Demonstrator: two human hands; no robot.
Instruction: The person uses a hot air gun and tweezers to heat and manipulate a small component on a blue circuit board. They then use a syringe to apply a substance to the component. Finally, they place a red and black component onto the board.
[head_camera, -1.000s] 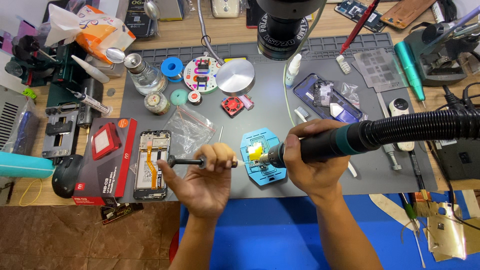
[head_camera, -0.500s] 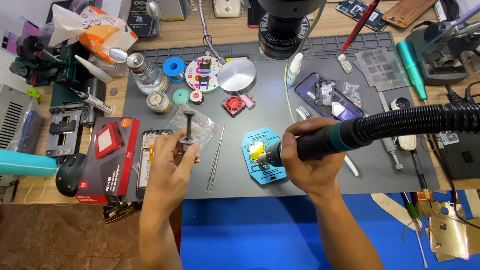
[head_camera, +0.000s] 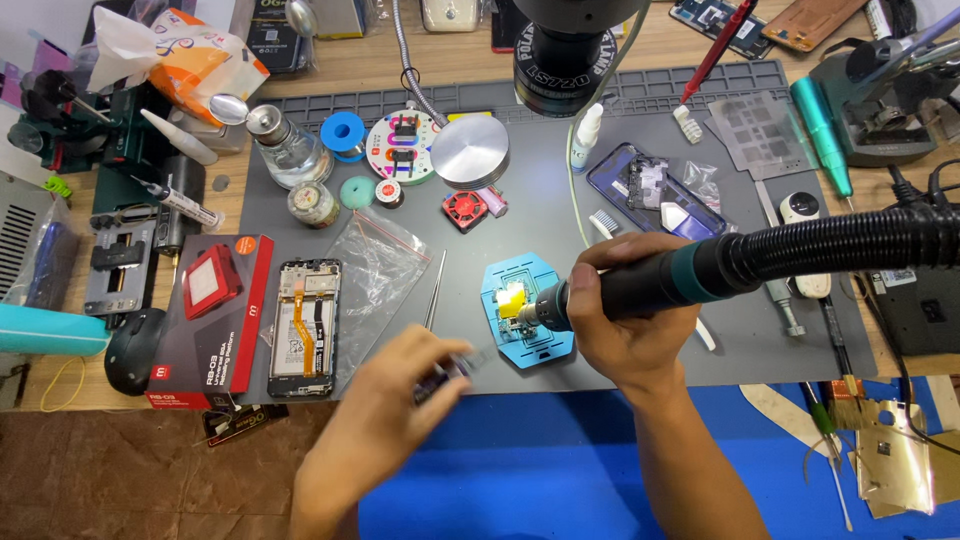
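My right hand (head_camera: 630, 325) grips the dark handle of a hot air tool (head_camera: 655, 285) with a black ribbed hose (head_camera: 850, 240). Its nozzle points down at a small circuit board with yellow tape (head_camera: 512, 298), clamped in a blue fixture (head_camera: 550, 348) on the grey mat (head_camera: 640, 130). My left hand (head_camera: 395, 405) is blurred with motion at the mat's front edge, just left of the fixture. Its fingers are closed on a small dark tool (head_camera: 445, 375). Thin tweezers (head_camera: 436, 290) lie on the mat above that hand.
An opened phone (head_camera: 305, 325) and a red box (head_camera: 210, 320) lie at the left, next to a clear plastic bag (head_camera: 375, 265). A microscope lens (head_camera: 565, 45) hangs over the mat's back. A round metal disc (head_camera: 470, 150), glass bottle (head_camera: 290, 150) and blue phone frame (head_camera: 650, 190) sit behind.
My left hand went from beside the fixture out over the plastic bag, then came back toward the fixture with the small tool. My right hand and the hot air tool stayed put.
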